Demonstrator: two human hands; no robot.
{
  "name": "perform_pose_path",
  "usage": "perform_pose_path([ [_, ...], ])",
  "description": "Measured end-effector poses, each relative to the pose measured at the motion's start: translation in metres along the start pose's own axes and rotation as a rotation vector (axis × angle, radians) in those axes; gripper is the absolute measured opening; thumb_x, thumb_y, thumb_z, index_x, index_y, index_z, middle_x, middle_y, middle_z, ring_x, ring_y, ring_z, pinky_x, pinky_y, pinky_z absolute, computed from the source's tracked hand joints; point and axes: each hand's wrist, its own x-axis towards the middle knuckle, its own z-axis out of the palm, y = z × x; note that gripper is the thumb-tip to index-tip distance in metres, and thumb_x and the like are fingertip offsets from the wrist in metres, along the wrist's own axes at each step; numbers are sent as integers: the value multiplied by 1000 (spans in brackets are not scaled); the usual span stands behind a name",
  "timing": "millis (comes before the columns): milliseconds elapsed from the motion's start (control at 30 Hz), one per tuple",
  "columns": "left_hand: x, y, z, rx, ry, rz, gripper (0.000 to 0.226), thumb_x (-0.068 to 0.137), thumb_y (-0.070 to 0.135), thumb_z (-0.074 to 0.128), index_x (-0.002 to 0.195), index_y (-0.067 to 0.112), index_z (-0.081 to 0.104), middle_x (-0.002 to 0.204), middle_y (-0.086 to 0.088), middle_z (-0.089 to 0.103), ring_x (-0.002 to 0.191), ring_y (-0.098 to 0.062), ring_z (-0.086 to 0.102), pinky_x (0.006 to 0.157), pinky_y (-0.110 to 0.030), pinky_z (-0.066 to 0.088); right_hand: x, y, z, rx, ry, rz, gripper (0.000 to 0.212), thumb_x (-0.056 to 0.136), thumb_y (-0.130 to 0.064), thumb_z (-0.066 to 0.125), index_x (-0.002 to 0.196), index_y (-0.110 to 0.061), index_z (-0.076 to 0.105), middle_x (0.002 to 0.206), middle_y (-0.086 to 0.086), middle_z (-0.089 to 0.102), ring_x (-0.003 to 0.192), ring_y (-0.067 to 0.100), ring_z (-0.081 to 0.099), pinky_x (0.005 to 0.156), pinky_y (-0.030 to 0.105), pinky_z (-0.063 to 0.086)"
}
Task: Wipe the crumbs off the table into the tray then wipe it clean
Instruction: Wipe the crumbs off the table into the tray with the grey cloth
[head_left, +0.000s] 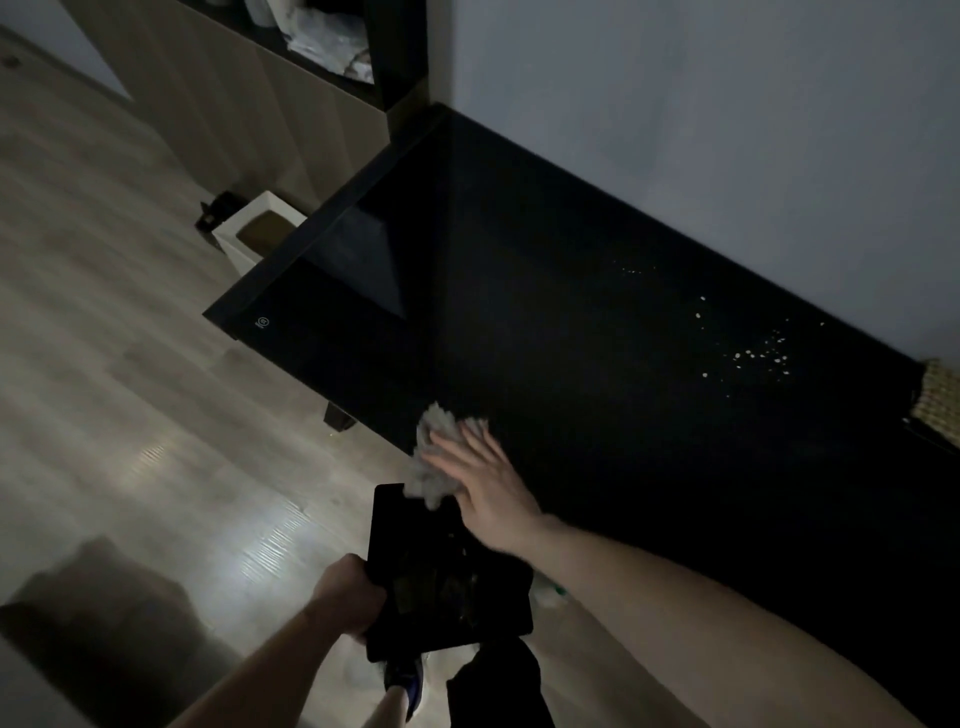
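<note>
Left hand (345, 590): forearm enters from the lower left; fingers curled tight around the near left edge of the tray (415, 525), thumb side up. Tray: black, flat, low-rimmed, held out over the wooden floor (130, 389) with its far end tucked against the table's front edge, just below the cloth; dim specks show on its inner face.

Cloth (434, 457): pale, fluffy, bunched at the table's front edge, one corner hanging over the tray's far rim.

Right hand (480, 480): forearm reaches in from the lower right across the table corner; palm down, fingers straight and slightly spread, pressed flat on the cloth.

Table (571, 415): black, glossy top, its back edge along a grey wall (701, 104). Broad bare surface between hand and crumbs. A small round white mark sits near the left front corner; unreadable.

Crumbs (763, 358): pale scatter far right of the hand, well apart from the cloth, near the wall.

Woven item (940, 400): at the table's right end, cut by the frame.
</note>
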Motion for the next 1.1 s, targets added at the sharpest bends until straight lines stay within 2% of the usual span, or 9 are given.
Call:
perform_pose_path([
  [100,-3,1,0,7,-24,24,28,72,21,57,92,6,71,91,-10,76,88,-25,74,76,-32,61,-74,3,23,38,-71,-17,69,94,2,51,154,-32,45,168,-15,28,159,8,3,131,36,-1],
  [233,-7,4,2,50,-53,53,23,71,23,57,86,11,69,93,-10,76,90,-25,74,75,-30,60,-149,8,30,220,-107,156,81,88,7,53,148,-47,47,158,-37,32,151,-2,31,123,39,34],
  [400,-12,11,8,104,-43,85,13,77,21,58,85,13,65,96,-11,75,94,-26,73,73,-28,56,-152,2,-25,414,158,323,69,97,8,50,148,-38,53,156,-25,45,146,-4,40,122,34,38],
  [567,-12,14,15,132,-52,99,12,73,21,57,80,14,62,92,-11,74,92,-26,73,68,-26,54,-91,37,-80,280,502,434,66,98,6,52,152,-32,49,161,-20,40,150,-4,32,125,32,33],
  [633,-12,16,16,138,-56,105,12,74,22,57,82,14,63,96,-10,75,93,-26,72,69,-26,53,-71,57,-87,217,475,513,65,100,0,51,155,-33,45,165,-20,34,153,-3,25,128,37,28],
  [767,-12,23,17,162,-58,115,13,74,24,57,80,14,64,96,-9,75,92,-25,72,70,-27,54,-70,56,-49,-17,236,542,65,102,-9,51,160,-32,34,171,-13,19,160,15,10,130,51,16],
  [900,-13,31,16,199,-64,136,11,75,20,57,80,13,64,95,-10,75,93,-25,72,73,-29,55,-106,14,-9,59,209,429,70,99,-4,49,159,-36,35,171,-16,19,160,8,7,131,46,9],
  [1033,-13,34,13,241,-74,157,12,75,21,56,80,13,64,96,-10,76,94,-26,73,75,-30,56,-148,-17,12,258,153,347,65,97,0,44,148,-39,54,159,-25,42,151,-2,32,126,36,29],
  [1100,-11,35,11,256,-95,164,14,73,22,55,78,13,65,95,-10,76,91,-25,73,73,-29,56,-163,-14,9,353,211,366,62,96,1,47,144,-37,59,150,-32,48,143,-8,41,120,32,38],
])
